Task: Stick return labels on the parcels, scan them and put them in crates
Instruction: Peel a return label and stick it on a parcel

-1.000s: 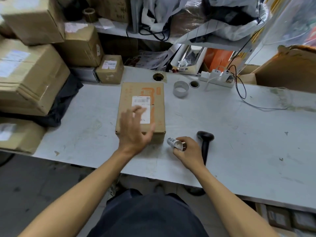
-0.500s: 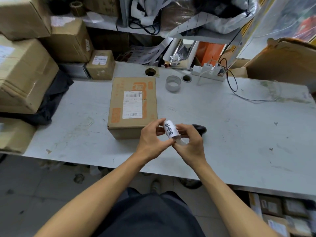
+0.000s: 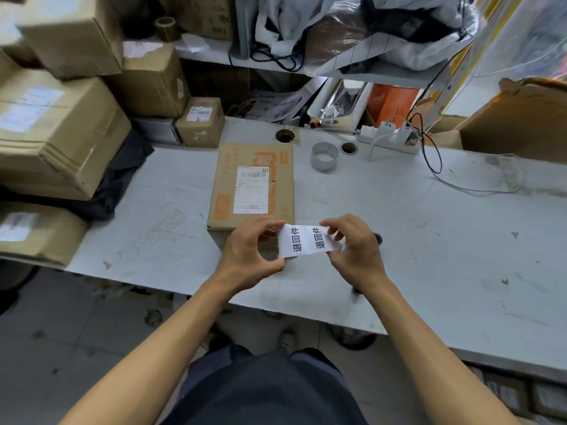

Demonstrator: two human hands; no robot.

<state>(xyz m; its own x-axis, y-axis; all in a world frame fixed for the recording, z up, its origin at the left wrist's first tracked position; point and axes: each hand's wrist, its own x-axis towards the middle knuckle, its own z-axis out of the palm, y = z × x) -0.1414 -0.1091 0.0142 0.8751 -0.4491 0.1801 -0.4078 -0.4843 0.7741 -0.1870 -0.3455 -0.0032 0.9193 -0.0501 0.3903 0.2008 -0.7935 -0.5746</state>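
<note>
A brown parcel (image 3: 251,185) with orange print and a white shipping label lies on the grey table (image 3: 429,240). Just in front of it, above the table, a white strip of return labels (image 3: 303,240) with black characters is stretched out between my hands. My left hand (image 3: 248,253) pinches the strip's left end. My right hand (image 3: 349,250) holds the label roll at the right end, and the roll is mostly hidden in my fingers. The black scanner (image 3: 378,238) lies behind my right hand, almost fully hidden.
Cardboard boxes (image 3: 55,133) are stacked at the table's left end, with a small box (image 3: 201,121) behind the parcel. A tape roll (image 3: 324,156), a power strip (image 3: 389,138) and cables lie at the back. A large open carton (image 3: 521,118) stands at the right.
My left hand left the parcel and joined my right hand at the label roll. Both hands then pulled a length of labels out from the roll.
</note>
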